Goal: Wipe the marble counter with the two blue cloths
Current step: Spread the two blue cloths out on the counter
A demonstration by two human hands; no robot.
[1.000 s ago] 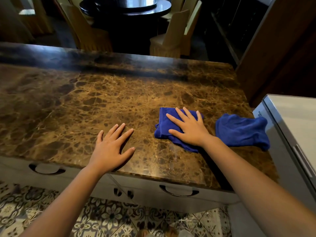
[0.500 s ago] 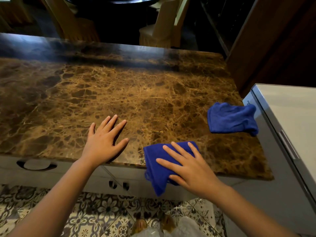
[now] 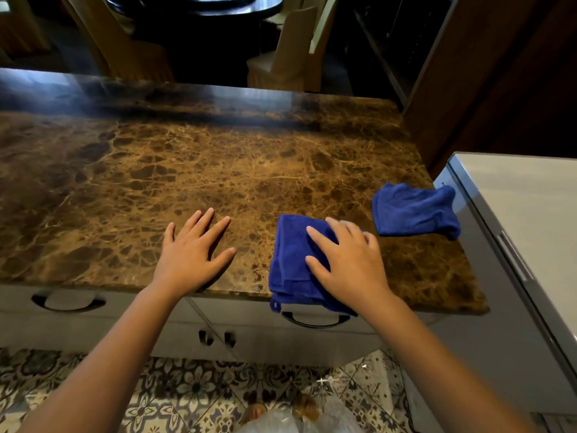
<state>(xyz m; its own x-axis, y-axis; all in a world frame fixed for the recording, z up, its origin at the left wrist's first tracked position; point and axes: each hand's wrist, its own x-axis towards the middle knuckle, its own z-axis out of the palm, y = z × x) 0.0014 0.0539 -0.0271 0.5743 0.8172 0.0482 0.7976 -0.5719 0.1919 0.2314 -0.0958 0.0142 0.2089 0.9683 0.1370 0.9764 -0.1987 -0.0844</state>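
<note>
Head view: right hand (image 3: 349, 264) lies flat, fingers spread, pressing the near blue cloth (image 3: 292, 264) at the marble counter (image 3: 218, 170) front edge, probably overhanging. The second blue cloth (image 3: 412, 210) sits at two o'clock, nearer this hand; left hand (image 3: 195, 251) rests open, empty.

Beyond the far edge of the tabletop a dark round dining table (image 3: 199, 7) stands in dim light, ringed by chairs in beige covers (image 3: 290, 57). Dark wood panelling (image 3: 505, 76) rises at the right. Patterned floral tiles (image 3: 193, 389) cover the floor below grey drawers with curved handles (image 3: 67, 303).
</note>
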